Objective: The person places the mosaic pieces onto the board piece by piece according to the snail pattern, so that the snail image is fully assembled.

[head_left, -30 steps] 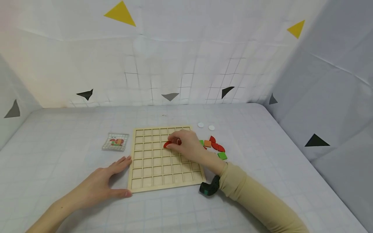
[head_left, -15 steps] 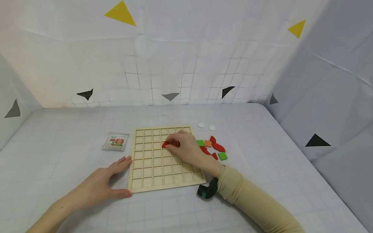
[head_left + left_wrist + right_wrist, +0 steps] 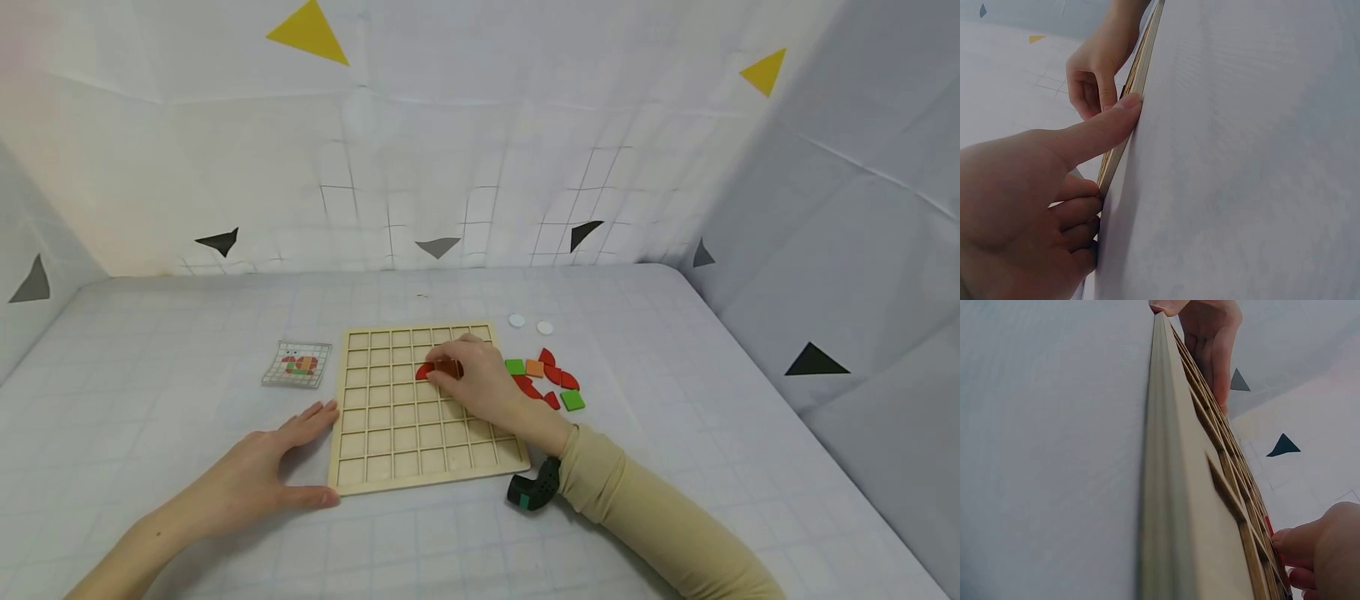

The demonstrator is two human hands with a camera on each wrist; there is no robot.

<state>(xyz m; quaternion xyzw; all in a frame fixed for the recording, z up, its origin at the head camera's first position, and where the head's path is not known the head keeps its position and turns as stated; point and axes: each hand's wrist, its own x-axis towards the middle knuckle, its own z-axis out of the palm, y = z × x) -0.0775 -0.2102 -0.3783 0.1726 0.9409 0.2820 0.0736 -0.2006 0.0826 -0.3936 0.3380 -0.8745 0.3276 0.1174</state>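
A wooden grid board [image 3: 427, 482] lies on the white table. My left hand [image 3: 258, 479] rests beside it, fingers spread, with thumb and fingertips touching its left edge; the left wrist view shows the thumb [image 3: 1100, 130] against that edge. Over the board's upper middle, my right hand [image 3: 483, 383] pinches a red curved tile [image 3: 422, 372] between thumb and fingers, down at a grid cell. A darker red patch shows under the curled fingers; I cannot tell whether it is a second tile. In the right wrist view the thumb [image 3: 1300, 542] touches a red edge at the grid.
Right of the board lie red curved tiles [image 3: 570, 381], green square tiles [image 3: 572, 400] and an orange square tile [image 3: 534, 368]. Two white discs [image 3: 545, 328] sit behind them. A patterned picture card [image 3: 297, 364] is at the left. A black device [image 3: 536, 492] hangs by the right wrist.
My right hand has shifted slightly left with the red tile, uncovering more of the loose tiles on the right, then held nearly still. The left hand has stayed in place.
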